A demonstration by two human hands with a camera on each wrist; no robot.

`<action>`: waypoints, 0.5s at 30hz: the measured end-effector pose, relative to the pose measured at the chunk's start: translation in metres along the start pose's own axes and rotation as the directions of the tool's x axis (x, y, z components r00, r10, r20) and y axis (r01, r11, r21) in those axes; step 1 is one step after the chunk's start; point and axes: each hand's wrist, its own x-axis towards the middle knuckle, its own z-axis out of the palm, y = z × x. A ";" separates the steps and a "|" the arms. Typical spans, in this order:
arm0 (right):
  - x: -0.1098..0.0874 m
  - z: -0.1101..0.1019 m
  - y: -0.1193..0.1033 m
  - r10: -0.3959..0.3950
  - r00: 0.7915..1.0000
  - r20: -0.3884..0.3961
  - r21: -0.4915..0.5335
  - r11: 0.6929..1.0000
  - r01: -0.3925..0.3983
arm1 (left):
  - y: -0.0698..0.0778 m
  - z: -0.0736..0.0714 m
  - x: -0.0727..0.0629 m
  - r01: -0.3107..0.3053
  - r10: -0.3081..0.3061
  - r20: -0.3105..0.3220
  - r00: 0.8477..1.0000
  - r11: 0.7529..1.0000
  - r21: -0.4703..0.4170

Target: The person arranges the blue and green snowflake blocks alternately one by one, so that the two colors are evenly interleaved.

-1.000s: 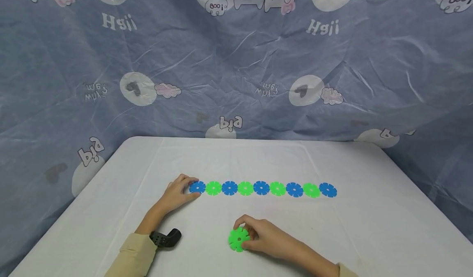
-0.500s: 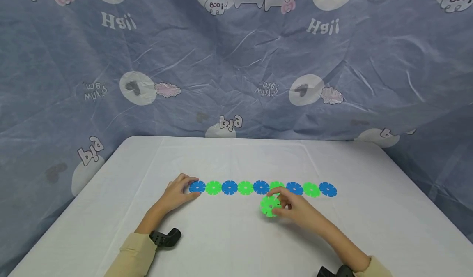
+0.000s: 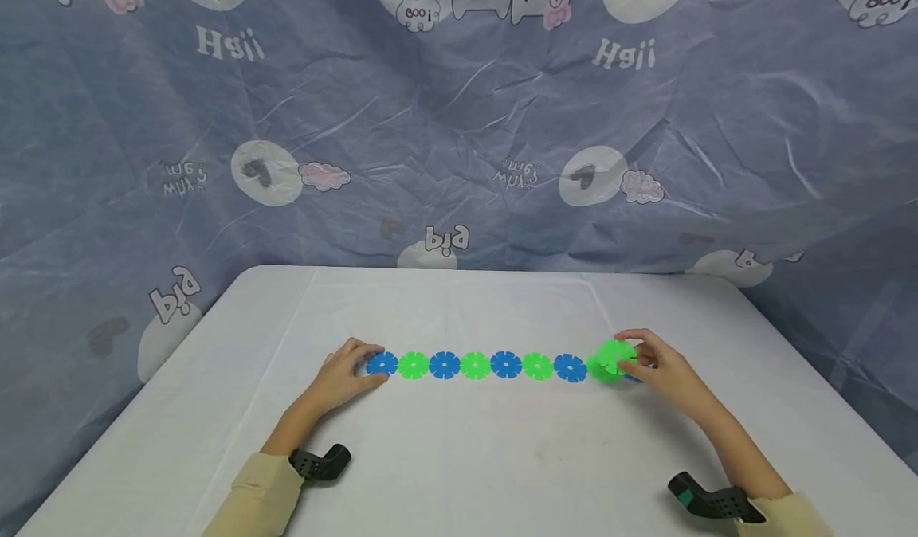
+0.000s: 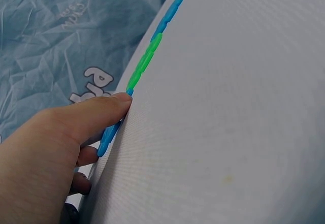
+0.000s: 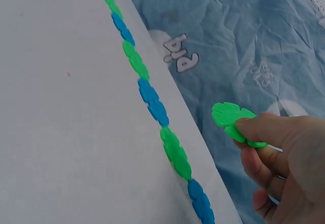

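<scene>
A row of blue and green flower-shaped plastic discs lies across the white table, the colours alternating. My left hand [image 3: 343, 379] grips the blue disc [image 3: 383, 364] at the row's left end, thumb and fingers at its near and far edges. In the left wrist view the thumb lies on this blue disc [image 4: 108, 135]. My right hand [image 3: 668, 375] pinches a loose green disc [image 3: 614, 355] by its edge. It is held above the row's right end, overlapping a green disc [image 3: 597, 370] there. Held disc and fingers hide most of the last blue disc [image 3: 634, 378].
The white table [image 3: 488, 465] runs back to a printed blue-grey curtain [image 3: 430, 107]. Black straps with camera mounts sit on the left wrist [image 3: 321, 464] and the right wrist [image 3: 713, 503]. In the right wrist view, the row [image 5: 152, 102] stretches along the table, near its edge.
My right hand has carried the green disc from the near middle of the table, up and to the right, over the row's right end. The left hand has stayed on the blue disc.
</scene>
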 end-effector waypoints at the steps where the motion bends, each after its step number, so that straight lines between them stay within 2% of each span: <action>1: 0.000 -0.004 0.005 0.006 1.000 -0.011 -0.008 1.000 -0.007 | 0.000 0.000 0.000 -0.001 0.001 0.001 1.000 1.000 -0.001; 9: -0.002 -0.030 0.048 0.090 0.993 -0.075 -0.091 0.991 -0.096 | 0.001 0.000 0.001 -0.004 0.004 0.001 1.000 1.000 -0.004; 15: -0.005 -0.029 0.079 0.112 0.987 -0.118 -0.117 0.985 -0.126 | 0.000 0.000 0.001 0.003 -0.003 0.002 1.000 1.000 -0.011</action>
